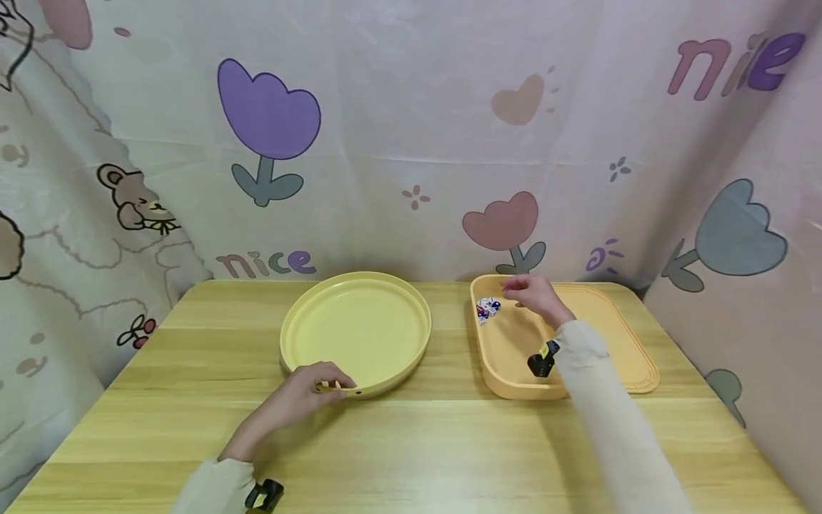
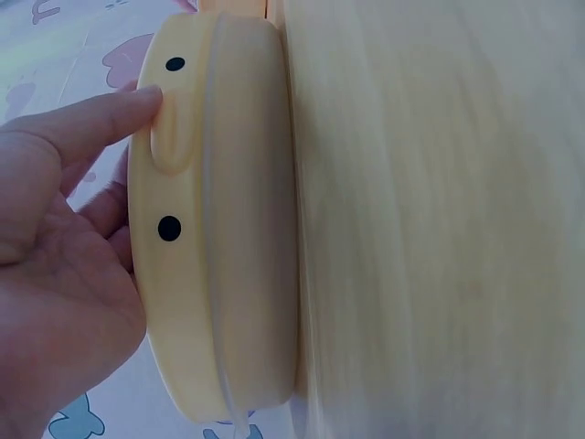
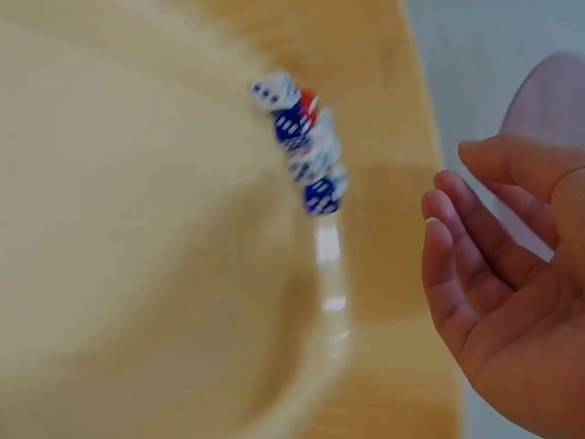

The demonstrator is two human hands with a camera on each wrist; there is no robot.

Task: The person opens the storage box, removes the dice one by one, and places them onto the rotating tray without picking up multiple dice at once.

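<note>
A round yellow tray [image 1: 359,325] sits at the table's middle left. My left hand [image 1: 311,392] pinches its near rim, with the thumb [image 2: 119,119] on the outer wall beside a raised nub and two black dots. Some of the other fingers are hidden behind that wall. To the right, a rectangular orange bin [image 1: 514,350] holds a small pile of white, blue and red dice [image 3: 311,151] against its left side. Over the bin, close to the dice, hovers my right hand [image 1: 536,294], its fingers loosely bent and nothing visible between them.
A flat orange lid or board [image 1: 610,335] lies right beside the bin, partly behind the right forearm. Both containers stand on a wood-grain table [image 1: 411,457]. Behind it hangs a printed curtain [image 1: 385,143] with flowers and hearts.
</note>
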